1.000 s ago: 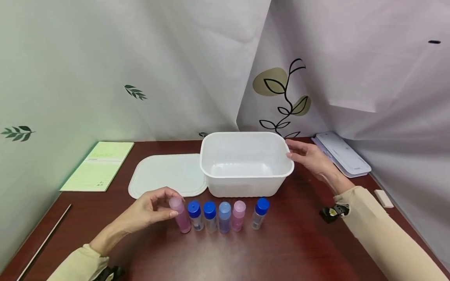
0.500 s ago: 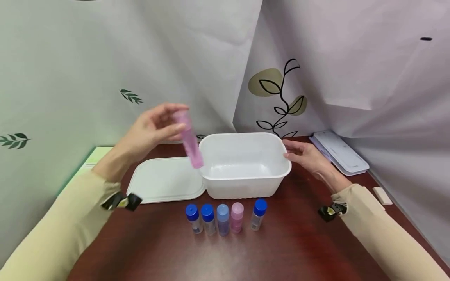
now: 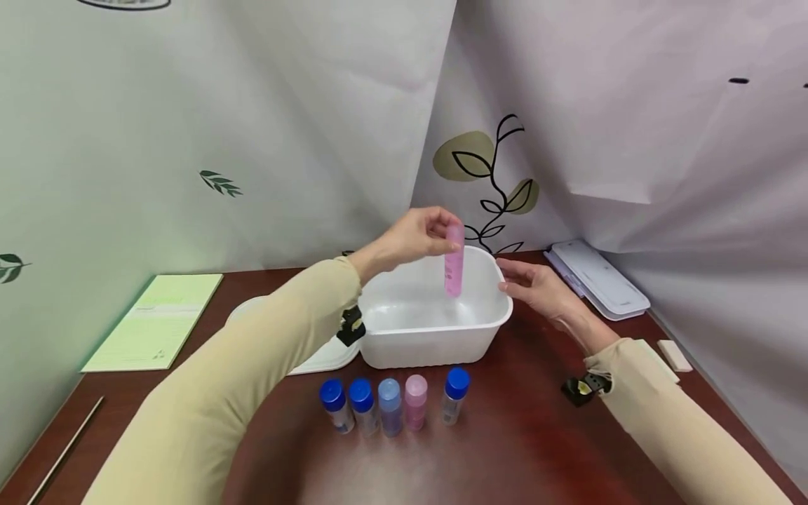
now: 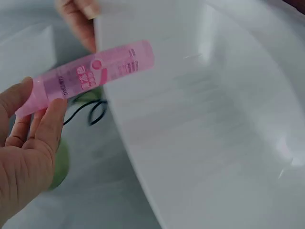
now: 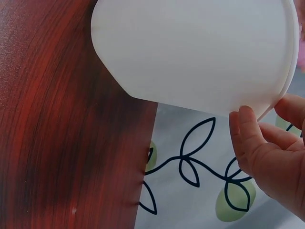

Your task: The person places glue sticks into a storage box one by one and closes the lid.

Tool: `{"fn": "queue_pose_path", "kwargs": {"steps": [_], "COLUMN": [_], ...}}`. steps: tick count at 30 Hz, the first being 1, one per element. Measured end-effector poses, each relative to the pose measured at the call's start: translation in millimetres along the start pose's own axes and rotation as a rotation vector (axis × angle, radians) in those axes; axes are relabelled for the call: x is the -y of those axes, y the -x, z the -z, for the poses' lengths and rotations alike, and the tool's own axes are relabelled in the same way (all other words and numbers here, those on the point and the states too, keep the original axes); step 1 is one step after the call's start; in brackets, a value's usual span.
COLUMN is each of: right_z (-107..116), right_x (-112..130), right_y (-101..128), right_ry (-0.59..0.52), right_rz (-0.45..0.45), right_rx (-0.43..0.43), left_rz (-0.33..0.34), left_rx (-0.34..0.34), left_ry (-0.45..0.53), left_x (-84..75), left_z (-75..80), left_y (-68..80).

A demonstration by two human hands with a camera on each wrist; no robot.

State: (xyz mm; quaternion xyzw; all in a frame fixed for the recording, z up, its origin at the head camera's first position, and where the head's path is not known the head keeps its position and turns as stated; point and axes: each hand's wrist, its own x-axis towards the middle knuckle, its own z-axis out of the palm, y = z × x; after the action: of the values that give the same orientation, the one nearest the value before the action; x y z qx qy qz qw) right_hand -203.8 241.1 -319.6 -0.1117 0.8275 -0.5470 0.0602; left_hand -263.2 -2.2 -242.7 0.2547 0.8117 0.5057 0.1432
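White sheeting with leaf prints backs a dark red wooden table (image 3: 536, 449). A white tub (image 3: 435, 330) stands at the table's centre, open side up.

Left hand (image 3: 413, 238): held above the tub. The thumb and fingers (image 4: 45, 131) are curled round the cap end of a pink bottle (image 3: 454, 261) and pinch it. The bottle hangs nearly upright below the fingertips, cap up, base down inside the tub's opening toward the right rear corner. The base is clear of the tub floor. In the left wrist view the printed bottle body projects past the fingertips, with the tub's inner wall behind it.

Right hand (image 3: 536, 291): set against the tub's right rim. The fingers (image 5: 245, 138) are loosely bent and slightly apart. The fingertips touch the rim edge from outside; they do not wrap round it. The two hands are near each other, with the rim corner between them.

Five small bottles (image 3: 391, 403) stand upright in a row just in front of the tub: three with blue caps, one pale blue, one pink. A white lid (image 3: 315, 361) lies flat left of the tub, partly hidden by the left sleeve. A green notepad (image 3: 154, 322) lies further left. A white case (image 3: 596, 277) lies at the right rear, and a small white block (image 3: 674, 355) sits near the right edge.
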Motion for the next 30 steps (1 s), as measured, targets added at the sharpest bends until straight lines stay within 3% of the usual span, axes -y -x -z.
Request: {"fn": "queue_pose_path", "kwargs": {"steps": [7, 19, 30], "right_z": [-3.4, -2.5, -2.3], "right_x": [0.3, -2.4, -1.0], "right_y": [-0.6, -0.5, 1.2], "right_ry": [-0.022, -0.032, 0.02], "right_rz": [0.007, 0.015, 0.032], "right_rx": [0.014, 0.007, -0.01], "left_rz": [0.087, 0.09, 0.076], "left_rx": [-0.012, 0.001, -0.003], "left_ry": [-0.165, -0.38, -0.382], "left_x": [14.8, 22.1, 28.0], "left_z": [-22.3, -43.0, -52.4], "left_y": [-13.6, -15.4, -16.4]}}
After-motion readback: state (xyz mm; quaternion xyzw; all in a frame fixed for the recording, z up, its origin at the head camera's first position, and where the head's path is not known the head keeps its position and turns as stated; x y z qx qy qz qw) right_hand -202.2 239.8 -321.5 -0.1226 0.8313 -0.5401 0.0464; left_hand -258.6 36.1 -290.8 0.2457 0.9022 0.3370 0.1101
